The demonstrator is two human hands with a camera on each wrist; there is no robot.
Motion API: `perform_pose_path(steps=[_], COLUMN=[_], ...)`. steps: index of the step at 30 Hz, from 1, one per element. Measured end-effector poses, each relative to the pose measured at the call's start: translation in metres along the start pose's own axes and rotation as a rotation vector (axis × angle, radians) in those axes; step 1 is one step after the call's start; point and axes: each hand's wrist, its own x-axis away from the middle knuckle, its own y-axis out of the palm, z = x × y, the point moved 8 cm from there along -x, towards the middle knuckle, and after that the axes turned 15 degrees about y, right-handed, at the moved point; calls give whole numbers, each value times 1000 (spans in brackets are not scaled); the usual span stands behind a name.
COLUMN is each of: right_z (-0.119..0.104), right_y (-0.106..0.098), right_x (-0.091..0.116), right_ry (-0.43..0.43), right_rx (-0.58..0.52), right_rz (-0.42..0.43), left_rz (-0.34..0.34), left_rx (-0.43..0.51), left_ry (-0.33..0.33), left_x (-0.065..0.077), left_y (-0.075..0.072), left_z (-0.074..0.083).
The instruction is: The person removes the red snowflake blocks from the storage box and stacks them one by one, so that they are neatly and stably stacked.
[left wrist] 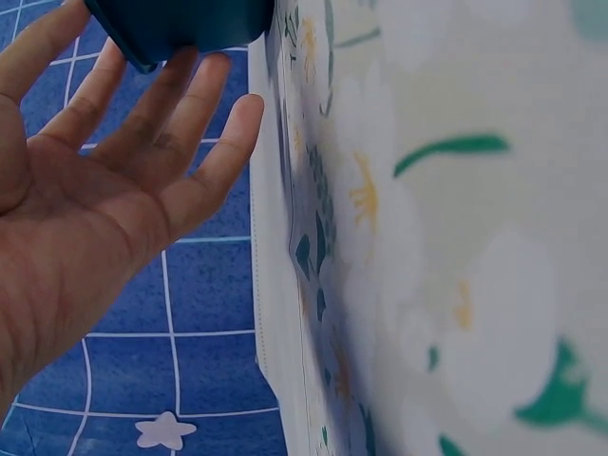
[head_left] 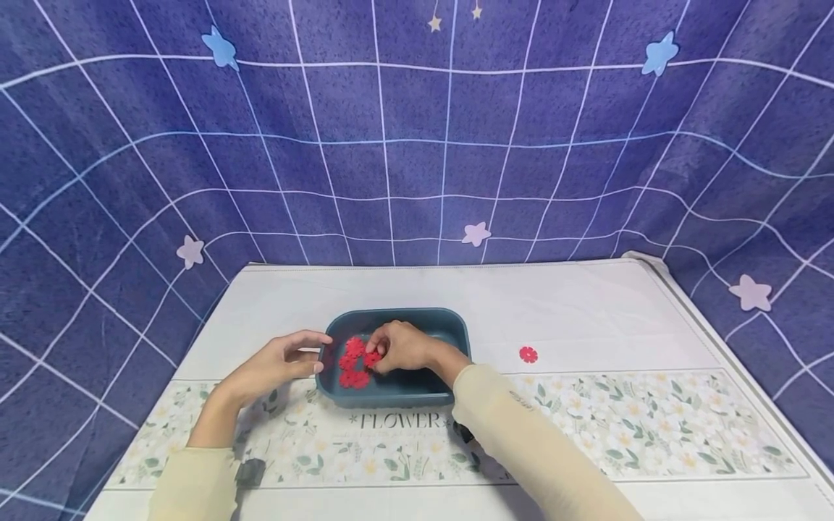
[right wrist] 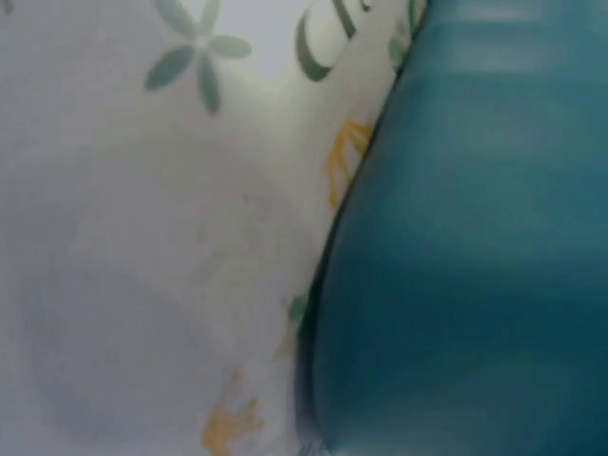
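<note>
Tray (head_left: 397,401): blue-green, rounded corners, sits on the table; clock read from the head view, 12 at the far edge.
Right hand (head_left: 407,347): inside tray, thumb and fingers pinching a red flower piece (head_left: 372,359).
Left hand (head_left: 276,367): at tray's 9 o'clock end, fingers extended and spread, fingertips against the wall.
Other red flowers (head_left: 355,346): flat on tray floor, toward 9 o'clock.
Lone red flower (head_left: 528,354): on the cloth, 3 o'clock of tray.
Tablecloth (head_left: 521,304): white; floral band (head_left: 625,427) crosses it, "FLOWER" printed at tray's 6.
Curtain (head_left: 417,166): blue-purple, pale grid, stars, rising behind at 12, wrapping toward 9 and 3.
</note>
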Motion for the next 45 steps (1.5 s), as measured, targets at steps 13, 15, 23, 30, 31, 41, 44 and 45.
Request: perform_pose_path(steps=[13,15,23,30,31,41,44,45], right_z=[-6,-7,-4,-2,-2,13,23,26], right_y=[-23,-27,-52,-72,-74,-107,-118,-122], right_x=[13,16,34,45,46,66,75,77], right_ry=[-52,-71,-101,-133,-137,-121,-104,-97], right_rx=[79,95,102,147,157,140,125,123], right_rz=[69,74,99,147,154,225,253,262], left_rz=[-2,0,-5,-11,-13,-3,-14,-15], left_rx=[-12,-16,-13,-7,-5,-8,-3,0], left_ry=[-6,-5,0,1,2,4,16,19], left_x=[0,0,-1,2,2,3,1,1], left_y=[0,0,1,0,0,-1,0,0], left_z=[1,1,2,3,3,1,2,2])
